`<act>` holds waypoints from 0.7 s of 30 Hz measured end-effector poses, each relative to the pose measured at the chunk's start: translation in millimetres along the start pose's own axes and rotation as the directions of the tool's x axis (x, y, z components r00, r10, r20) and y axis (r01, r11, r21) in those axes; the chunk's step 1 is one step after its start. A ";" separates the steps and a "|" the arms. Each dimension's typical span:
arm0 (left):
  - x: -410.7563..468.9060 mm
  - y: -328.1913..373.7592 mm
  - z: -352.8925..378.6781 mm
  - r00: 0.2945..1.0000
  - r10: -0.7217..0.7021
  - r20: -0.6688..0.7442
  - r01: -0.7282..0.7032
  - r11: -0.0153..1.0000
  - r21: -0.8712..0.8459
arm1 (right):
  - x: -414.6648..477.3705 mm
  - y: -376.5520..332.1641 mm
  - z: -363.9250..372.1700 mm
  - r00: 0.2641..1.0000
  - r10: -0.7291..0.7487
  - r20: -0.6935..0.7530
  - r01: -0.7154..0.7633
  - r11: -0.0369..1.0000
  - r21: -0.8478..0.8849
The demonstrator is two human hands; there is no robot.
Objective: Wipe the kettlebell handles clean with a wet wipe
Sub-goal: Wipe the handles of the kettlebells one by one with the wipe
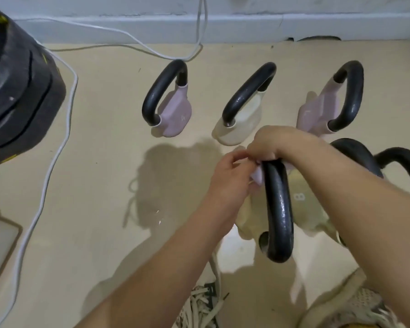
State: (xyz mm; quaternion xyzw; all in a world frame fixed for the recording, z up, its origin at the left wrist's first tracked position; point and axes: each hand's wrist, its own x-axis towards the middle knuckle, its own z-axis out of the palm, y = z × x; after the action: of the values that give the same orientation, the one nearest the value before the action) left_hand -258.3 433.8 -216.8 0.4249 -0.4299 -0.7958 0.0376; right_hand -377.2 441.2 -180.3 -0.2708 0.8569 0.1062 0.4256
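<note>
Both my hands meet at the top of the black handle (278,209) of the cream kettlebell (313,209) at centre right: right hand (277,145) gripping wet wipe (258,177) over it, left hand (230,176) pinching the wipe's edge. Three kettlebells (173,110) stand beyond on beige floor (100,162), white cable (57,150) at left. Wipe mostly hidden.

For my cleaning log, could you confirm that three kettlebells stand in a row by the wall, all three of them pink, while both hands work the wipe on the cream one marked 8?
Not quite: the head view shows the middle kettlebell of the row is cream, with pink ones left and right. The rest holds: the left hand and right hand work the wipe on the cream kettlebell marked 8.
</note>
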 end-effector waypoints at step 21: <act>-52.2 -49.4 -18.2 0.998 0.040 0.054 -0.054 0.960 0.273 | -72.0 37.8 145.9 0.896 0.215 -0.388 0.284 0.393 0.874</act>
State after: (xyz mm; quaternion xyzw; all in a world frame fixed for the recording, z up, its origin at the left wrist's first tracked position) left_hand -197.1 475.1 -223.5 0.3967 -0.5467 -0.7373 -0.0130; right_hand -264.8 559.7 -215.2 -0.0259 0.8374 -0.4568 0.2990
